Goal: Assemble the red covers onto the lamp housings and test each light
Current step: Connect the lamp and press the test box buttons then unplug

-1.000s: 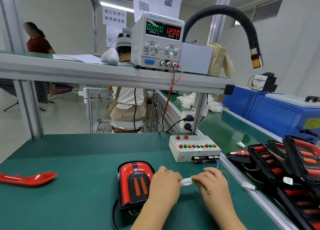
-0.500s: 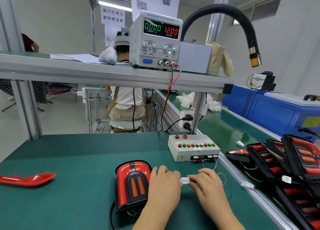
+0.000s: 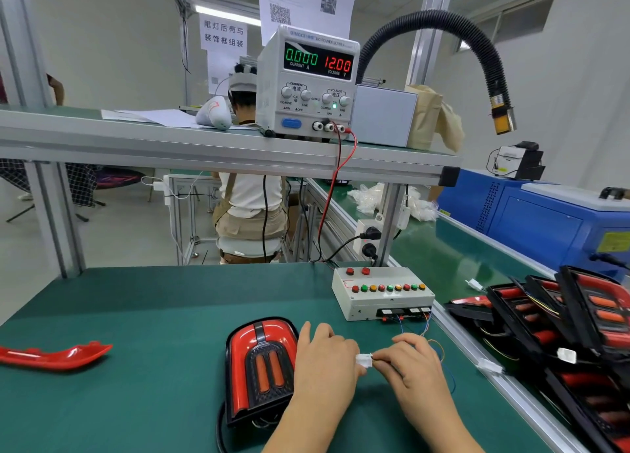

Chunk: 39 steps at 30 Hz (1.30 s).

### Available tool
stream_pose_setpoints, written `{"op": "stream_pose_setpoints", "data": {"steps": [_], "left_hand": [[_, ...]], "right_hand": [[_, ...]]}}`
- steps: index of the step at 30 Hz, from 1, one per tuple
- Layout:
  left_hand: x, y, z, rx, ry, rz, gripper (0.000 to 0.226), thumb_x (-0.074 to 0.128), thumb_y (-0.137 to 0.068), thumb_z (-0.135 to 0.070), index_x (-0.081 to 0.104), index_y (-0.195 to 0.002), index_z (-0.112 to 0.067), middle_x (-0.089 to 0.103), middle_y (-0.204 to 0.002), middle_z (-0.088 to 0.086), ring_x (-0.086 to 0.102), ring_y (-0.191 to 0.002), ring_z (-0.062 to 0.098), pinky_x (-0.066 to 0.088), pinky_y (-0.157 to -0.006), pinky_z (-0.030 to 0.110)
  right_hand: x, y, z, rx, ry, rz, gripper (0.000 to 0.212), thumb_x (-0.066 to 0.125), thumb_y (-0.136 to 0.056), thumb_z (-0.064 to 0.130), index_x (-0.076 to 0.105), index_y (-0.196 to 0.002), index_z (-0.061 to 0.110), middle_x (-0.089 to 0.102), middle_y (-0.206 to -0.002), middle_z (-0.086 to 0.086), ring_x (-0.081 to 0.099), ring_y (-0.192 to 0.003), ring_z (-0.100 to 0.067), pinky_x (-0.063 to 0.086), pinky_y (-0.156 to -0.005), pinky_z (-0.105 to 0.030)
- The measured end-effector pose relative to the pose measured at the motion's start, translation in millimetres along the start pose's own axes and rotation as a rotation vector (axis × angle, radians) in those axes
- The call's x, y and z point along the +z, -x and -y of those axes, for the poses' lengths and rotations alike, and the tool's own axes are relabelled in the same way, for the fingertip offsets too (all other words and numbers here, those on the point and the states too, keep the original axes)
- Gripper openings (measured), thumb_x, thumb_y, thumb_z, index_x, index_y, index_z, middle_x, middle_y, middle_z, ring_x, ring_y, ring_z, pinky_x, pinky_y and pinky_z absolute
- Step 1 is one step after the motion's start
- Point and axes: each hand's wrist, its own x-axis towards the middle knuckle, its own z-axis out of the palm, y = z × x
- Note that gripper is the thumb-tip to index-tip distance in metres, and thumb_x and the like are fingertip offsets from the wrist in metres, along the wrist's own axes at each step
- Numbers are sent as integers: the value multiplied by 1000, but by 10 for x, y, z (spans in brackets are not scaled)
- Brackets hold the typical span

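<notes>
A lamp housing with a red cover [image 3: 259,367] lies on the green table [image 3: 136,316] just left of my hands; its lights are unlit. My left hand [image 3: 324,360] and my right hand [image 3: 409,364] meet over a small white connector [image 3: 364,360], each pinching one side of it. Thin coloured wires [image 3: 433,343] run from my right hand to the grey test box [image 3: 381,296] with its row of coloured buttons. A loose red cover [image 3: 54,355] lies at the table's left edge.
A power supply [image 3: 306,81] on the shelf reads 0.000 A and 12.00 V, with red and black leads hanging down. Several black lamp housings [image 3: 562,323] are stacked on the conveyor at right. A black hose with a yellow sensor [image 3: 501,111] hangs above. A person sits beyond the bench.
My hands stay together on the white connector with only small shifts. The lamp has not moved and stays unlit.
</notes>
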Motion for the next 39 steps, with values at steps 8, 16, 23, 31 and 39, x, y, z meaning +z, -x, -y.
{"op": "stream_pose_setpoints", "data": {"steps": [8,16,23,31,39], "left_hand": [[3,-1,-21,-44,80,7,29,57,-90,-40,56,-111,-20,62,-111,3,39,-120,21,12,-115,39],[-22,-39,-5,-15,21,77,34,51,-91,-45,62,-112,-21,65,-110,2,38,-122,21,11,-117,41],[7,-32,-19,-31,18,100,36,57,-87,-49,59,-113,-23,63,-113,0,37,-124,22,10,-116,42],[-15,-3,-46,-48,-69,128,38,53,-91,-47,61,-115,-19,65,-113,2,35,-125,23,5,-117,46],[3,6,-83,-66,-173,206,37,52,-91,-49,65,-107,-18,66,-106,3,34,-126,25,5,-116,51]], "right_hand": [[-34,-8,41,18,-43,36,30,91,-54,0,74,-69,19,65,-68,17,46,-92,-8,50,-68,-41],[-49,-22,45,25,-83,89,28,91,-55,1,75,-70,19,67,-68,17,52,-94,-14,49,-68,-42],[-15,16,-28,168,-213,190,14,80,-76,7,79,-81,20,64,-76,25,48,-105,-20,42,-91,-45],[10,15,-45,259,-259,295,10,74,-83,13,78,-87,21,61,-81,28,41,-117,-16,35,-102,-36],[-4,22,-31,263,-234,416,10,69,-88,19,76,-93,23,60,-86,26,33,-120,-9,26,-105,-22]]}}
